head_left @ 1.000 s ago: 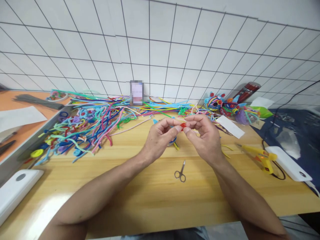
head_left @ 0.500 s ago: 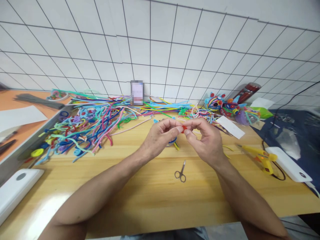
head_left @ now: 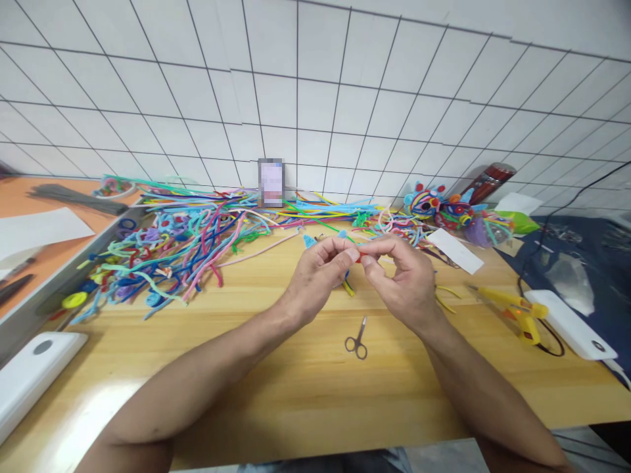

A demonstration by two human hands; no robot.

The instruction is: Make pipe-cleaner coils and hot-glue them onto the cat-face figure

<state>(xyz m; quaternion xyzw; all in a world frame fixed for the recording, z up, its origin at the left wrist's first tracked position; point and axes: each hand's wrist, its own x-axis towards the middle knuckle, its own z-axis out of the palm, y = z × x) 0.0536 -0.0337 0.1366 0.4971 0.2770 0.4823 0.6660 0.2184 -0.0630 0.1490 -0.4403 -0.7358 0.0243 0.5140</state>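
Observation:
Between my fingertips, above the middle of the table, is a small red piece of pipe cleaner [head_left: 360, 255], mostly covered by the fingers. My left hand [head_left: 323, 272] pinches it from the left with thumb and forefinger. From the right, my right hand [head_left: 401, 272] pinches it the same way, the two hands almost touching. Behind them, partly hidden, lies something with blue fuzzy tips [head_left: 309, 241] and a yellow-and-dark stem [head_left: 349, 287]. Small scissors [head_left: 357, 341] rest on the table below my hands, closed, points away from me.
A heap of coloured pipe cleaners [head_left: 197, 243] spreads over the back left. A phone [head_left: 271, 182] leans on the tiled wall. Colourful fuzzy figures [head_left: 426, 202] stand at the back right, near a dark red flask [head_left: 493, 179]. A yellow glue gun [head_left: 522, 315] lies right, beside a white power bank [head_left: 572, 325].
Both hands stay close together, with only a slight shift of the fingers. Less of the red piece shows now. The scissors lie where they were.

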